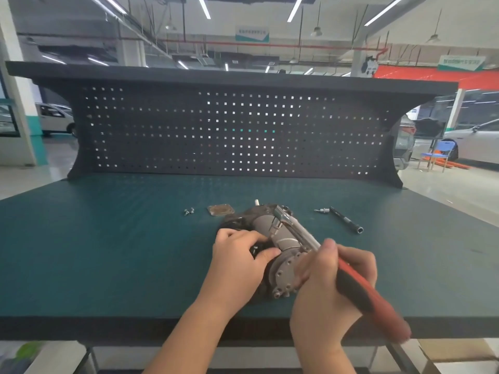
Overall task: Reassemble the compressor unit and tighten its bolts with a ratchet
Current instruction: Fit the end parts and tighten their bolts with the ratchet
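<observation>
I see the compressor unit [280,247] lying on its side on the green table [108,252], near the front edge. It has a ribbed grey cylindrical body, a round metal end plate ringed with bolt heads facing me, and a dark, grimy casting at its far end.

My left hand [237,263] rests on the compressor's left flank, fingers curled over the dark housing and thumb pressed against the grey body, so that grip is clamped on the unit. My right hand [332,282] is wrapped round the ratchet [318,244] where the metal shank meets its red and black handle; the fingers are folded tightly about it. The ratchet's shank runs up over the compressor, and its head sits at the compressor's far end. Whether it is seated on a bolt I cannot tell.

Beyond the compressor, to its left, lie two small bolts [189,211] and a flat brownish gasket plate [220,209]. To its right lie a small bit adapter [322,210] and a black extension bar [347,220].
</observation>
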